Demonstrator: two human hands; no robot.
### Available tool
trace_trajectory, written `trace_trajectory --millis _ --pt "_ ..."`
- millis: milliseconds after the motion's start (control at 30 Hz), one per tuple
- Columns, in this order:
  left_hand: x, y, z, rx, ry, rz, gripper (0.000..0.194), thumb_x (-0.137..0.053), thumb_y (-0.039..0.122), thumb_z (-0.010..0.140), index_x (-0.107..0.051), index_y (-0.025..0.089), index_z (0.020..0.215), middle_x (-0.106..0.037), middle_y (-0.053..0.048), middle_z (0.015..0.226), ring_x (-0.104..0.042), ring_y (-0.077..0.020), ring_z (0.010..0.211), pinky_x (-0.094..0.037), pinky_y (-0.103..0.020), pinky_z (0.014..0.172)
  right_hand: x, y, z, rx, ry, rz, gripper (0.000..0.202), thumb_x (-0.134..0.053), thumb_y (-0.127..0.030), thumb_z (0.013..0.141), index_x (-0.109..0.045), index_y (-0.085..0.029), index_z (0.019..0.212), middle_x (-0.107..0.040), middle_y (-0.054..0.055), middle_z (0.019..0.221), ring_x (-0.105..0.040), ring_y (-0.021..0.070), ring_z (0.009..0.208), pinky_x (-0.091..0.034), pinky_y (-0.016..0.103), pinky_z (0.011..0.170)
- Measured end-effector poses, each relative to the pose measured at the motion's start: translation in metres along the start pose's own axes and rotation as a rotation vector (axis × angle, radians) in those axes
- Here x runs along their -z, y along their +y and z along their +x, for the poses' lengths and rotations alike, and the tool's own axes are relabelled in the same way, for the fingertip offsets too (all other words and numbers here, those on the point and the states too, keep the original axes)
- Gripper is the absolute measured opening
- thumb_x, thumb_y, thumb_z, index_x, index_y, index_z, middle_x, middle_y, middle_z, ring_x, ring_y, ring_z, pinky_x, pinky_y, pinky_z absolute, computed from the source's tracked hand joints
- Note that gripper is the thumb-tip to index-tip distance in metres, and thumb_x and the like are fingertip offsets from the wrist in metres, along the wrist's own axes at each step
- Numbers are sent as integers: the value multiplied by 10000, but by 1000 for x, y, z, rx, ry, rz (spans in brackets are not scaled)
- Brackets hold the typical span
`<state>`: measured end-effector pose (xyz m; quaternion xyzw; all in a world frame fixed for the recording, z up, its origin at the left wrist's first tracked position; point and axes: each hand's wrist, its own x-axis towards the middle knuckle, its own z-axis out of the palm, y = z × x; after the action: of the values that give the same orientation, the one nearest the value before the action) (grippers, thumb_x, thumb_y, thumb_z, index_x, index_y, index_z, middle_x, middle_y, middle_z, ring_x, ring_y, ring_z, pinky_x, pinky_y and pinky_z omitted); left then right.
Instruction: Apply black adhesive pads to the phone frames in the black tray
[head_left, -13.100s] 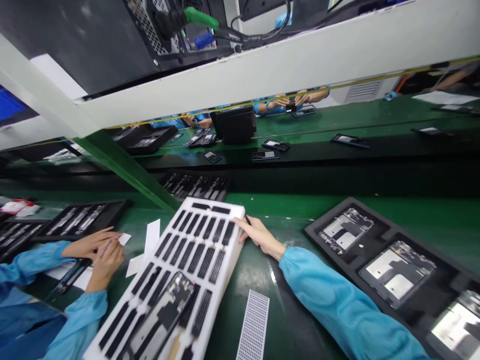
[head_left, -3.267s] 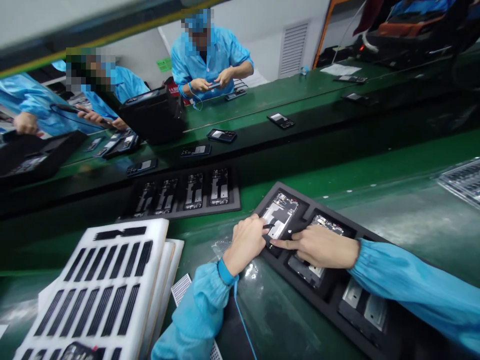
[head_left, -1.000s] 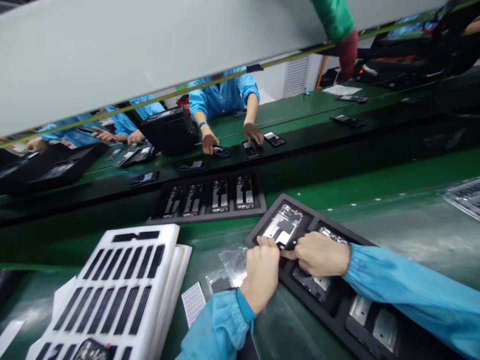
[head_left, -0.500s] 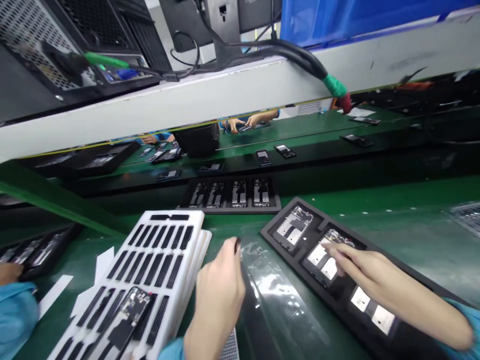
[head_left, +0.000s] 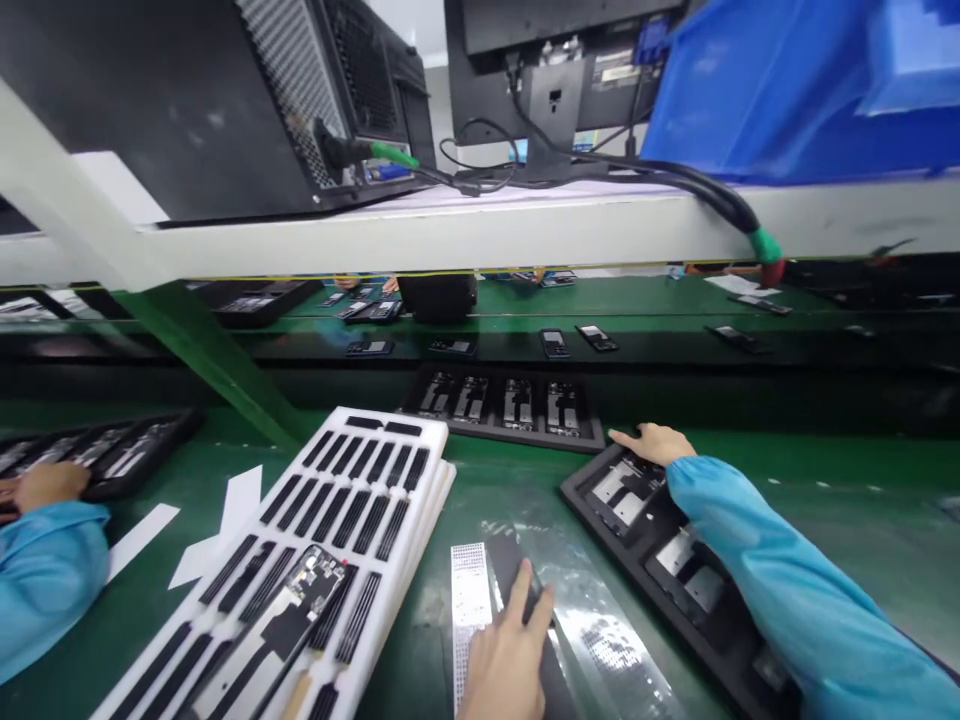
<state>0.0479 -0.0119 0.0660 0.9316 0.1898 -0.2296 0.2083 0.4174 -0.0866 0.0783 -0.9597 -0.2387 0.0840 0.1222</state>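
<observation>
My left hand (head_left: 510, 650) lies with its first fingers stretched apart on a dark grey strip (head_left: 504, 560), palm down. A silvery perforated strip (head_left: 470, 590) is just left of it, and clear plastic film (head_left: 600, 625) to its right. My right hand (head_left: 654, 443) grips the far edge of a black tray (head_left: 592, 520); its fingertips are partly hidden. Phone bodies with bare boards, such as this phone body (head_left: 624, 490), sit in the tray's recesses. On the left, another opened phone body (head_left: 274, 630) rests aslant on a white foam tray (head_left: 439, 440) filled with narrow black parts.
Behind stands another black tray (head_left: 510, 432) of phone bodies. White paper strips (head_left: 240, 500) lie left of the foam stack. A co-worker's hand (head_left: 52, 485) is at the far left. A green post (head_left: 217, 365) and a white shelf (head_left: 450, 235) frame the bench.
My right hand has moved from a phone body to the tray's far edge. My left hand has come down onto the dark strip, its pinch opened. The view has shifted left.
</observation>
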Motion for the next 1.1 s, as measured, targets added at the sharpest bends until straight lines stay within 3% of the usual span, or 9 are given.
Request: trace_trajectory --millis 267,333,400,467,567,700,867,967,1100 --pt "9 13 20 -148 107 23 1067 -460 -103 617 -291 298 1591 -57 -114 1704 -663 -349 1165 -603 -484 894 -39 -7 -55 231 -67 9 296 -627 -464 900 -748 -205 824 -755 130 973 -732 337 946 -532 358 802" --pt "10 12 14 -110 126 36 1079 -462 -113 607 -278 278 1595 -83 -145 1705 -671 -327 1150 -607 -443 886 -34 -12 -63 229 -20 23 336 -566 -455 927 -743 -180 850 -736 172 1037 -727 364 940 -531 406 808" --pt "5 4 1 -37 154 22 1051 -460 -117 629 -280 253 1596 -314 -176 1647 -684 -301 1124 -606 -386 869 -16 -13 -73 202 11 46 457 -433 -466 986 -737 -160 836 -736 199 980 -732 359 884 -535 429 787" --pt "-6 -11 -17 54 203 12 951 -450 -115 682 -359 231 1563 -581 -159 1440 -706 -271 1072 -596 -331 847 5 -11 -90 181 33 184 618 -292 -540 1028 -747 -169 833 -748 175 869 -735 312 824 -546 400 758" --pt "-27 -37 -47 153 291 52 834 -419 -127 710 -507 232 1458 -680 -111 1237 -719 -232 1006 -575 -272 789 16 -12 -133 87 131 615 717 -358 -758 953 -748 -204 720 -743 125 753 -707 261 703 -542 358 668" --pt "-47 -58 -71 166 384 26 784 -367 -140 709 -593 255 1348 -672 -80 1197 -708 -202 952 -534 -241 709 -24 -36 -197 -104 -69 956 742 -483 -857 840 -730 -175 682 -652 90 532 -603 215 483 -500 331 508" --pt "-50 -58 -74 156 505 -764 395 -313 179 1015 -562 229 1319 -687 -63 992 -639 -161 720 -489 -258 659 -78 -72 -241 -184 -338 1277 630 -758 -760 720 -762 -133 789 -741 137 695 -686 227 642 -527 278 571" --pt "-47 -53 -70 166 432 -1199 386 -316 428 1048 -570 189 1214 -611 -1 754 -487 -117 531 -416 -236 532 -82 -81 -250 -163 -387 1403 514 -811 -646 760 -779 -138 836 -754 129 729 -696 213 687 -535 254 604" --pt "-41 -44 -64 127 348 -1530 362 -405 474 1003 -522 179 1177 -587 8 773 -443 -90 482 -374 -217 445 -76 -83 -258 -133 -395 1431 466 -813 -606 784 -802 -139 787 -756 128 760 -693 192 672 -543 240 606"
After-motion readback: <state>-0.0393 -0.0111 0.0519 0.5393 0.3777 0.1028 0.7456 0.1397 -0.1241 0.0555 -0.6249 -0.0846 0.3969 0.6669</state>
